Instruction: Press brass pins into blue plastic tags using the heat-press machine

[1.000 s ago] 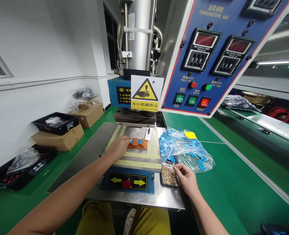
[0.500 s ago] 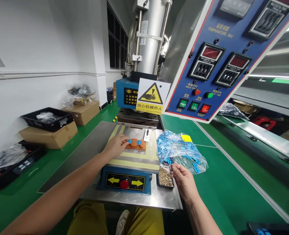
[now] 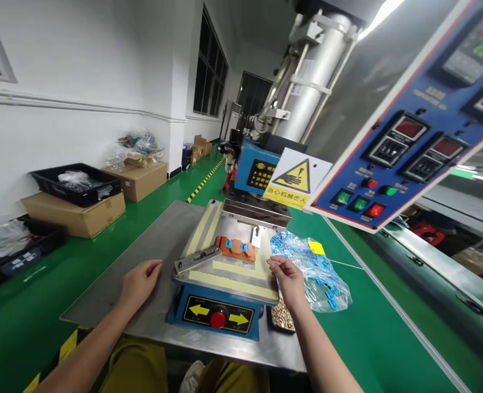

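Note:
Off the left side of the press base, my left hand [image 3: 141,281] hovers over the metal table with its fingers curled together. I see nothing between them. My right hand [image 3: 288,281] is raised over the right edge of the press bed, thumb and fingertips pinched on a small brass insert [image 3: 269,262]. Left of those fingertips lies an orange-brown fixture [image 3: 236,251] with two blue plastic parts [image 3: 229,244] seated on it. Partly covered by my right forearm, a black tray [image 3: 280,329] of brass inserts [image 3: 281,315] stands below.
A clear bag [image 3: 317,273] of blue parts lies to the right. Behind the bed rises the press head [image 3: 257,166] with a warning sign [image 3: 296,177]. A metal bar [image 3: 198,259] lies on the bed's left side. The control panel [image 3: 388,164] overhangs the right. A red button [image 3: 218,319] sits in front.
My left hand has left the fixture and moved left and down, off the bed. My right hand has risen from beside the insert tray toward the fixture. The view has turned left.

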The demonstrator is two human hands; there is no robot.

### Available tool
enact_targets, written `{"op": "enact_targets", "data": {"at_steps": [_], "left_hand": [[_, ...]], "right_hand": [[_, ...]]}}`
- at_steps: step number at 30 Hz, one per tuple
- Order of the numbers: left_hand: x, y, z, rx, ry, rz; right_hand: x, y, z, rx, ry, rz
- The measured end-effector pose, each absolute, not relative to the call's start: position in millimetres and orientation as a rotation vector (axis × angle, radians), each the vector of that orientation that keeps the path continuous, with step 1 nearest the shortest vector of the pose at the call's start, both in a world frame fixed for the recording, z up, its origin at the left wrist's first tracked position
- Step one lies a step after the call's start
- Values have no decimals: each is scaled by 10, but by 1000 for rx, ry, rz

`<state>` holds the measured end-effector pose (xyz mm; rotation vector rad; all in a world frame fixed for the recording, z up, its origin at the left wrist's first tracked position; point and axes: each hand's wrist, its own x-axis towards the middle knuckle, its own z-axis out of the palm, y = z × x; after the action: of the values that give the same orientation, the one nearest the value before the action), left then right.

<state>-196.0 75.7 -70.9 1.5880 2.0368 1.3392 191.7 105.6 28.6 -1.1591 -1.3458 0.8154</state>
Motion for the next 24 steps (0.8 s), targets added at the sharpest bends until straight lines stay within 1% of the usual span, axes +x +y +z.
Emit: {"op": "enact_targets", "data": {"at_steps": [3,11,17,24], "left_hand": [[-1930,810,-810,1632,1958,1299],[-1945,873,-709,1655,1982,1138],[-1950,887,-790,1677,1998,1096],[-1960,891,-802,1677,1970,1133]], "right_hand": [[1808,1255,344,-1216,-1543,638],[1485,1599,522,-1227,-1970,339],[1405,1656,617,-1108,-2269,44],[1370,1636,749,-924,-2566,-361]]}}
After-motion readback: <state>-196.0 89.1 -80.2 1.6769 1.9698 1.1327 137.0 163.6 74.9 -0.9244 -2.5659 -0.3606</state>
